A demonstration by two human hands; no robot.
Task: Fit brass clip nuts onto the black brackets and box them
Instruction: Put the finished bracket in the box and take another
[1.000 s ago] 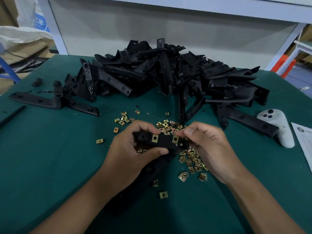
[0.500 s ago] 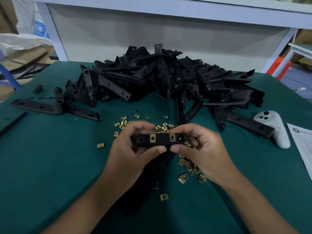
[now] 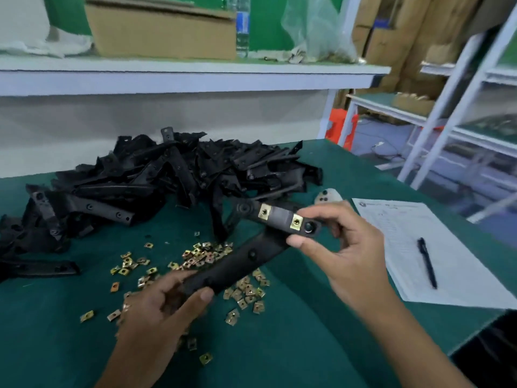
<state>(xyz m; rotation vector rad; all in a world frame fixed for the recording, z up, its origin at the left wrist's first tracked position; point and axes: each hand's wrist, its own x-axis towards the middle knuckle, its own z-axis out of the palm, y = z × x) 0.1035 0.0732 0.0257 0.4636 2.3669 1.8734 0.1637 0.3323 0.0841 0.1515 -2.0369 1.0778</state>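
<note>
I hold a black T-shaped bracket [image 3: 246, 257] above the green table [image 3: 307, 345]. Its short crossbar carries two brass clip nuts [image 3: 296, 222]. My right hand [image 3: 338, 247] pinches the crossbar's right end between thumb and fingers. My left hand [image 3: 162, 306] grips the lower end of the long arm. Loose brass clip nuts [image 3: 201, 254] lie scattered on the table under and around the bracket. A big pile of black brackets [image 3: 167, 175] sits behind them.
A paper sheet [image 3: 436, 253] with a black pen [image 3: 427, 261] lies at the right. A white controller [image 3: 330, 195] peeks out behind my right hand. A shelf [image 3: 193, 72] with a cardboard box [image 3: 162, 29] runs overhead. Metal racks [image 3: 458, 113] stand at the right.
The view has swung up and to the right. The bracket has been lifted and turned, my left hand has slid from the crossbar down to the long arm, and my right hand still holds the crossbar's end.
</note>
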